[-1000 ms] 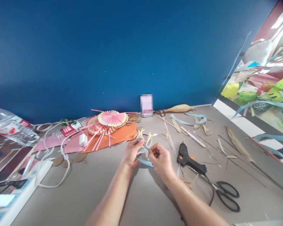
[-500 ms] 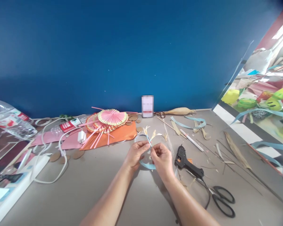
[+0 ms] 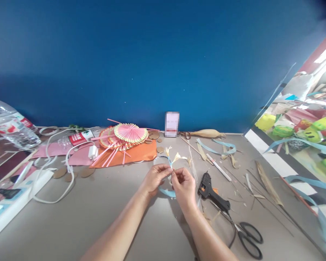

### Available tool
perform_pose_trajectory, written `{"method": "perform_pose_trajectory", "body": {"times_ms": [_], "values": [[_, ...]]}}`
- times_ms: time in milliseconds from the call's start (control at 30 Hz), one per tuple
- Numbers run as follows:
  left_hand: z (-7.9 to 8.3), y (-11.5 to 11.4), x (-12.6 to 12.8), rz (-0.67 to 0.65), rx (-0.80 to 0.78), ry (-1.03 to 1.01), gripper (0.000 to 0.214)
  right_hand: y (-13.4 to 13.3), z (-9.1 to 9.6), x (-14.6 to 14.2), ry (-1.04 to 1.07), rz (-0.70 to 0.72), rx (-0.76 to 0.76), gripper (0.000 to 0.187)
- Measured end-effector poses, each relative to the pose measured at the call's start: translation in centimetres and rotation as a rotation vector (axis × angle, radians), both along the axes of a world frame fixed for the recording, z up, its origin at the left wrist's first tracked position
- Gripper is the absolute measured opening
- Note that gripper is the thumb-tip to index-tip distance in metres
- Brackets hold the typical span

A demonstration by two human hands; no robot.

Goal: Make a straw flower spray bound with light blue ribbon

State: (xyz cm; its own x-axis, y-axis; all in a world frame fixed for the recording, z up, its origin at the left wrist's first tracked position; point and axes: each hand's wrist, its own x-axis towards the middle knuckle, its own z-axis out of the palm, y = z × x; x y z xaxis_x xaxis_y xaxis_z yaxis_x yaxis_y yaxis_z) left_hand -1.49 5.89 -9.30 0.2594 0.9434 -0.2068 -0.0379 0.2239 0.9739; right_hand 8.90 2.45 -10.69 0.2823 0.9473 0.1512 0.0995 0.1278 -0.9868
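Nearest me on the right, the scissors (image 3: 251,235) lie by the cord of the black glue gun (image 3: 213,192); my view has tipped slightly in the last second, so both appear nearer and further left, though they lie the same way to each other. The glue gun is just right of the right wrist, crowding that side. I have the blue ribbon ring (image 3: 167,192) between my hands at centre: the left hand (image 3: 156,177) grasps it in a thumb-and-finger pinch, and the right hand (image 3: 184,183) pinches at the same spot, its other fingers curled; exactly which bit is between those tips I can't see. A second ago the fingertips were apart; now they meet, and the ring's far arc shows beyond them, with cream blossoms (image 3: 178,157) standing just past the fingertips. Both forearms reach in from the near side, slanting together. To the left lie the power strip (image 3: 19,210), white cable and wooden discs (image 3: 59,173); beyond, paper fans (image 3: 130,132) rest over orange paper (image 3: 141,154). A blurred card (image 3: 172,124) stands at the far blue wall (image 3: 152,54).
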Motion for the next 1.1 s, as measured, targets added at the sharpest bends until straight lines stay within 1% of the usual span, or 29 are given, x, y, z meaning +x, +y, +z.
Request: {"method": "perform_pose_trajectory", "body": {"times_ms": [100, 200, 300, 367, 500, 667, 900, 1100], "values": [[0.2, 0.0, -0.2, 0.023, -0.046, -0.036, 0.030, 0.2, 0.1, 0.3, 0.159, 0.047, 0.001, 0.017], [0.4, 0.0, -0.3, 0.014, -0.072, -0.063, 0.028, 0.6, 0.3, 0.7, 0.382, 0.099, -0.036, 0.019], [0.4, 0.0, -0.2, -0.062, -0.071, -0.104, 0.027, 0.9, 0.4, 1.0, 0.540, 0.192, -0.046, 0.024], [0.3, 0.0, -0.1, -0.119, -0.046, -0.124, 0.028, 1.0, 0.3, 1.1, 0.593, 0.235, -0.032, 0.019], [0.3, -0.1, 0.0, -0.190, 0.020, -0.148, 0.028, 1.0, 0.2, 1.2, 0.681, 0.285, -0.036, 0.013], [0.1, -0.2, 0.0, -0.221, 0.031, -0.158, 0.026, 1.0, 0.2, 1.3, 0.768, 0.320, -0.047, 0.011], [-0.1, -0.4, 0.4, -0.206, 0.025, -0.168, 0.026, 1.1, 0.0, 1.2, 0.817, 0.295, -0.046, 0.013], [0.0, -0.5, 0.6, -0.184, 0.026, -0.186, 0.026, 1.1, 0.2, 1.1, 0.801, 0.269, -0.062, 0.017]]}}
